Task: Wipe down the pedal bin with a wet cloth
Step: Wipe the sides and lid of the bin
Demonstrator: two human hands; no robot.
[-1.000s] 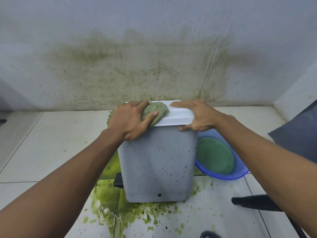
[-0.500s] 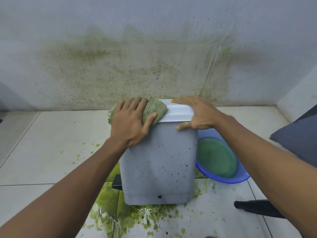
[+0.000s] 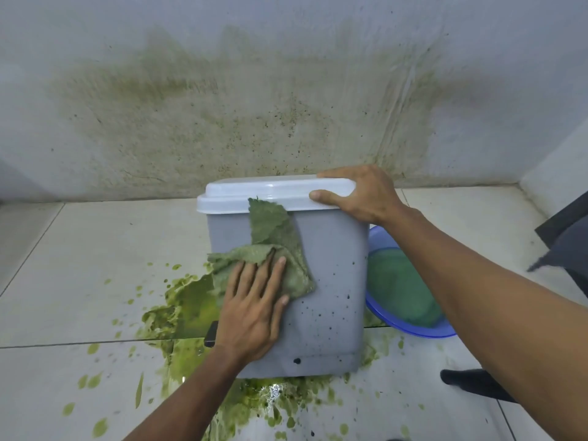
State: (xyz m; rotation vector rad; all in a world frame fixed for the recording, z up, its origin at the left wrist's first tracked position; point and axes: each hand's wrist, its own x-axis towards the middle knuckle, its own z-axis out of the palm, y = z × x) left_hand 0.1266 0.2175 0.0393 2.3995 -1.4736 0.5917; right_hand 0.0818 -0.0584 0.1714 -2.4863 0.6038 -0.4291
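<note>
Stained grey wall (image 3: 286,90) and pale tiled floor (image 3: 79,265) frame the scene; at left a green spill (image 3: 187,300) spreads over the tiles to the foot of the bin, beside its dark pedal (image 3: 211,334); next, the left hand (image 3: 251,316) lies flat with fingers straight, pressing the wet green cloth (image 3: 270,246) against the front wall of the pedal bin (image 3: 331,265), which stands upright on the floor just before the wall; a corner of the cloth trails up to touch the white lid (image 3: 254,194). A second ago this hand held the cloth bunched on the lid's left corner; it has since dropped to the front face and the cloth has opened out, so the lid pass looks finished and the body is now being worked. Dark specks (image 3: 318,310) still dot the lower right of the front, so that patch likely comes next; further right, the right hand (image 3: 366,195) clamps the lid's corner, fingers on top and thumb on its edge, steadying the bin; behind it sits a blue basin (image 3: 413,333) of greenish water.
</note>
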